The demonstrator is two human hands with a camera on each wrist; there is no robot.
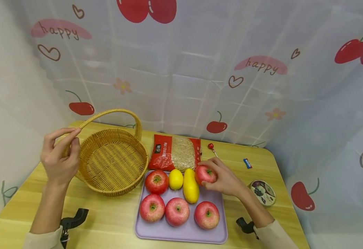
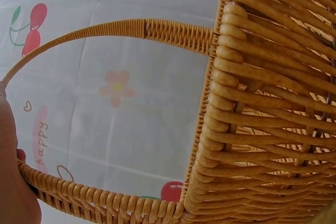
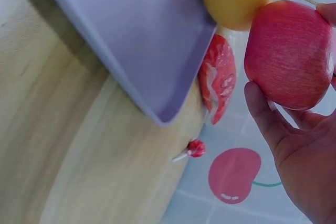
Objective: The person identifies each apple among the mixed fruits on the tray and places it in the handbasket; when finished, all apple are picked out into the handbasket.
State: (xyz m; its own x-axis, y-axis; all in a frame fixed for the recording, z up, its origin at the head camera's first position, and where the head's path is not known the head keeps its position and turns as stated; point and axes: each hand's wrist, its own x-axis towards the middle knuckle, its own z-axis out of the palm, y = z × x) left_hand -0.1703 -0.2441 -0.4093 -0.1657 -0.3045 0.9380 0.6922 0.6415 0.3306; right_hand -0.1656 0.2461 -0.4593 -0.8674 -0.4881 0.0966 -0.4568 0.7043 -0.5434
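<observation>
Inside R grip [image 1: 223,178]: apple [image 1: 205,174]

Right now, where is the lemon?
In the head view, the lemon lies at the back of the purple tray, between a red apple and the long yellow fruit.

The left hand [image 1: 58,157] grips the near end of the basket's handle, so the basket [image 1: 112,160] sits just to its right on the table [image 1: 112,221]. The right hand [image 1: 223,180] holds an apple [image 1: 205,174] at the far right corner of the tray [image 1: 181,233]. Left of that hand lie a mango [image 1: 190,185], a lemon [image 1: 175,179] and another apple [image 1: 156,181]; three apples [image 1: 177,211] lie nearer the person. Beyond the hand lie a noodle packet [image 1: 175,152] and a lollipop [image 1: 211,147]. To its right sit a tin [image 1: 263,192] and a small sweet [image 1: 247,163].
</observation>
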